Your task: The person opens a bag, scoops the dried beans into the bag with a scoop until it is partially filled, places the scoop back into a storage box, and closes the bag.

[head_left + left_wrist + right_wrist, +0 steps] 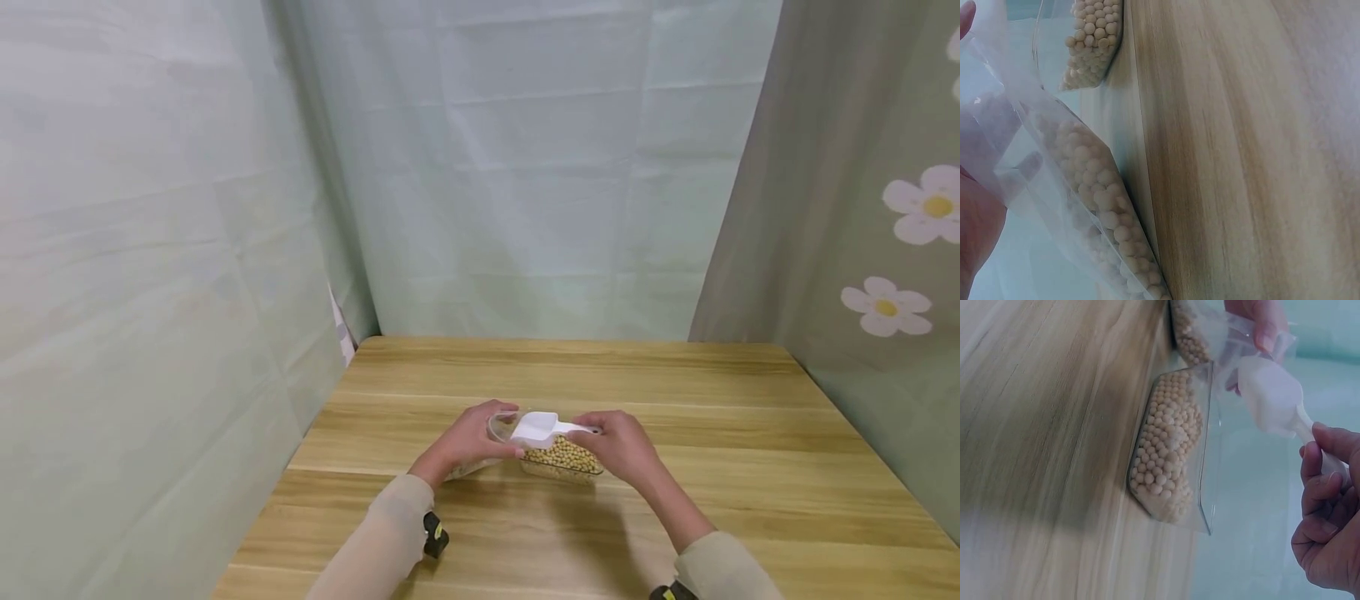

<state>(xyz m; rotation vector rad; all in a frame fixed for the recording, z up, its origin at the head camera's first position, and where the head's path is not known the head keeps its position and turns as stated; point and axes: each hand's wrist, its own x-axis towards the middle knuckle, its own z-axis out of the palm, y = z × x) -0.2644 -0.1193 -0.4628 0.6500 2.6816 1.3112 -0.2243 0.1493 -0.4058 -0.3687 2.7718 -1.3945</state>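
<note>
Two grips: my left hand (474,435) held the bag (1063,178), right hand (621,447) the scoop (1270,397); bag slippage could've spilled beans (1124,234).

My head feed shows soft, diffuse light on the pale curtain (525,167), with a blurry-edged shadow on the wooden tabletop (750,450) below the right hand (618,446). My left wrist feed looks hazy, with small glints on the plastic bag (1066,187); in my right, the white scoop (1269,394) looks washed out.
</note>
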